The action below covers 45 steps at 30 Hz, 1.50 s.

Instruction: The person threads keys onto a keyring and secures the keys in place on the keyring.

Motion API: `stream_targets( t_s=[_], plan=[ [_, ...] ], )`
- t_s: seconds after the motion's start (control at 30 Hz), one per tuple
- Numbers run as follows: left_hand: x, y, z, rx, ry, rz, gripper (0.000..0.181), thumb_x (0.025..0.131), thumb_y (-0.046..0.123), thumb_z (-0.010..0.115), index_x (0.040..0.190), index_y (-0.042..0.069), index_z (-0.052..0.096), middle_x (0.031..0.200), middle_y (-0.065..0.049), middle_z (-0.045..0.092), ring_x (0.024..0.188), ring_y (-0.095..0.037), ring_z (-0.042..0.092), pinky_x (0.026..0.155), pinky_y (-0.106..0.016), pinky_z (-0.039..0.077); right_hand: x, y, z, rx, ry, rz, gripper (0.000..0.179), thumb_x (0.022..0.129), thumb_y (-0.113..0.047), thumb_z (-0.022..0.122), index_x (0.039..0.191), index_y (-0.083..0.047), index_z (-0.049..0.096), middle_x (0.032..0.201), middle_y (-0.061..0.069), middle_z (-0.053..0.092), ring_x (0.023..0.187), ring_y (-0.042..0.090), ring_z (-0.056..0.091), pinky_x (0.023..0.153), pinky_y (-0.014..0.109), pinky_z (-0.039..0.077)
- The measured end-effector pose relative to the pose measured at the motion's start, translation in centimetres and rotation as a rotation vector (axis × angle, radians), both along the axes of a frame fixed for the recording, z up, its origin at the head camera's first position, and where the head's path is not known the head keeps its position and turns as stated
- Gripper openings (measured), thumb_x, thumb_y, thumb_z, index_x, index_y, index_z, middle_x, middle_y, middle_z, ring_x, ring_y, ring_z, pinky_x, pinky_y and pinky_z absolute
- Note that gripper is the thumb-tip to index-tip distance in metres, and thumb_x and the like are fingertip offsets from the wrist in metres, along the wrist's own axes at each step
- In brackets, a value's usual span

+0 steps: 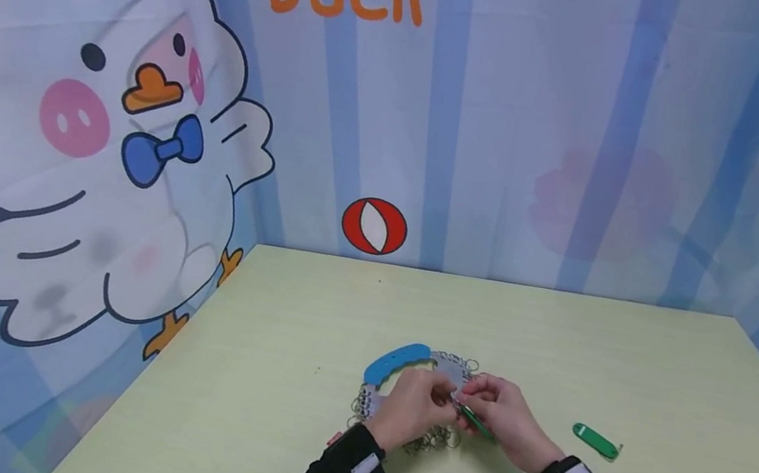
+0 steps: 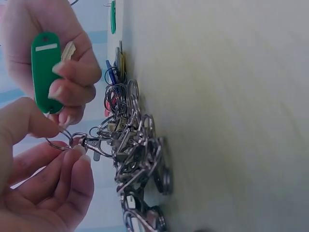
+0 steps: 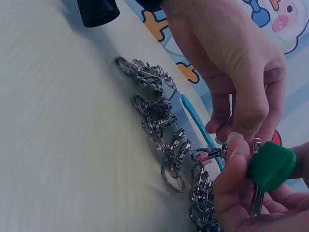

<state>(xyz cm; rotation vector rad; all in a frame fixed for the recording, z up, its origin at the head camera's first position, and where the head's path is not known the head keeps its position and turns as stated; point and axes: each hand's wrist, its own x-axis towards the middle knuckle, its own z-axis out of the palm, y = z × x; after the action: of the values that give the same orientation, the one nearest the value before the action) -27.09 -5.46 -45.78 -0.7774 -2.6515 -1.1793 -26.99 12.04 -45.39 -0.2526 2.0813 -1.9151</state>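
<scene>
My left hand (image 1: 413,405) pinches a split ring (image 2: 58,147) between thumb and fingertips. That ring is joined to a metal swivel clasp (image 2: 99,141) hanging off a curved key holder with a blue handle (image 1: 396,362). In my right hand (image 1: 507,421) are a green key tag (image 2: 47,72) and a key (image 2: 68,51), gripped by curled fingers. The tag's lower end lies right at the split ring and the left fingertips. In the right wrist view the key's shaft (image 3: 257,203) points down below the tag, partly hidden by fingers.
Many metal clasps and rings (image 3: 157,116) hang in bunches from the holder's grey plate (image 1: 449,368) over the pale table (image 1: 229,412). Another green key tag (image 1: 595,442) lies to the right. A small red piece (image 1: 335,438) shows beside the left wrist. A printed duck curtain (image 1: 518,126) stands behind.
</scene>
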Motion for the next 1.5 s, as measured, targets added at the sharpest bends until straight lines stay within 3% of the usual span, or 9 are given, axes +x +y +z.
stream_targets(
  t_s=[0.13,0.3,0.43,0.67,0.8,1.0,1.17,1.4,1.5],
  plan=[
    [-0.2,-0.1,-0.1,0.040,-0.035,-0.004,0.017,0.082,0.008,0.070,0.098,0.003,0.073,0.088,-0.006,0.074,0.075,0.000,0.062,0.067,-0.012,0.049,-0.1,0.1,0.0,0.028,-0.015,0.032,0.020,0.098,-0.010,0.053,0.107,0.007,0.053,0.083,0.003,0.062,0.065,0.011,0.060,0.060,0.024,0.051],
    [-0.5,-0.3,-0.2,0.074,-0.060,-0.013,0.014,0.083,0.010,0.072,0.096,0.007,0.072,0.088,-0.005,0.073,0.074,0.001,0.061,0.067,-0.013,0.049,-0.3,0.6,-0.2,0.016,-0.030,0.165,0.031,0.099,-0.022,0.054,0.113,0.006,0.056,0.087,0.004,0.062,0.064,0.011,0.056,0.058,0.024,0.048],
    [-0.6,-0.4,-0.4,0.072,-0.065,-0.044,0.013,0.083,0.012,0.073,0.095,0.008,0.072,0.087,-0.004,0.072,0.072,0.002,0.060,0.066,-0.013,0.048,-0.5,0.9,-0.6,-0.011,-0.016,0.221,0.027,0.098,-0.020,0.055,0.110,0.003,0.057,0.089,0.004,0.063,0.066,0.012,0.056,0.058,0.024,0.048],
    [-0.8,-1.0,-0.5,0.065,-0.106,-0.104,0.016,0.088,0.013,0.068,0.104,0.010,0.071,0.096,-0.003,0.073,0.082,0.000,0.065,0.074,-0.013,0.050,-0.6,0.8,-0.4,0.078,0.050,0.186,0.026,0.098,-0.020,0.055,0.105,0.005,0.059,0.086,0.004,0.064,0.065,0.012,0.055,0.056,0.024,0.046],
    [-0.9,-1.1,-0.4,0.071,-0.132,-0.094,0.019,0.091,0.013,0.064,0.110,0.011,0.070,0.102,-0.004,0.073,0.088,-0.003,0.065,0.077,-0.016,0.050,-0.9,0.9,-0.2,0.121,0.070,0.147,0.028,0.098,-0.019,0.054,0.105,0.008,0.060,0.084,0.003,0.062,0.061,0.010,0.051,0.053,0.023,0.043],
    [-1.1,-0.8,0.0,0.027,-0.056,-0.027,0.013,0.092,0.008,0.062,0.101,0.009,0.071,0.094,-0.003,0.071,0.077,-0.001,0.059,0.069,-0.014,0.048,-1.2,1.3,0.2,0.133,0.078,0.177,0.033,0.099,-0.021,0.052,0.108,0.010,0.060,0.085,0.003,0.061,0.061,0.010,0.048,0.051,0.022,0.039],
    [-1.1,-0.4,-0.1,-0.014,-0.002,-0.011,0.010,0.092,0.009,0.062,0.098,0.011,0.070,0.087,-0.001,0.070,0.071,0.000,0.053,0.066,-0.012,0.045,-1.2,1.5,0.4,0.126,0.064,0.207,0.034,0.099,-0.024,0.052,0.109,0.008,0.061,0.087,0.004,0.062,0.061,0.009,0.047,0.051,0.021,0.036],
    [-1.1,-0.3,0.0,-0.012,0.002,0.001,0.007,0.091,0.009,0.064,0.084,0.011,0.066,0.078,0.001,0.065,0.068,-0.001,0.049,0.062,-0.013,0.043,-1.0,1.5,0.6,0.106,0.066,0.198,0.034,0.097,-0.017,0.055,0.118,0.008,0.046,0.086,0.005,0.063,0.059,0.009,0.046,0.051,0.022,0.036],
    [-1.1,-0.3,-0.1,-0.006,-0.014,0.016,0.009,0.090,0.008,0.065,0.082,0.010,0.065,0.075,0.001,0.063,0.066,0.000,0.048,0.060,-0.014,0.042,-0.8,1.2,0.4,0.162,0.111,0.173,0.030,0.096,-0.015,0.056,0.114,0.007,0.048,0.085,0.007,0.063,0.059,0.010,0.047,0.052,0.022,0.038]
  ],
)
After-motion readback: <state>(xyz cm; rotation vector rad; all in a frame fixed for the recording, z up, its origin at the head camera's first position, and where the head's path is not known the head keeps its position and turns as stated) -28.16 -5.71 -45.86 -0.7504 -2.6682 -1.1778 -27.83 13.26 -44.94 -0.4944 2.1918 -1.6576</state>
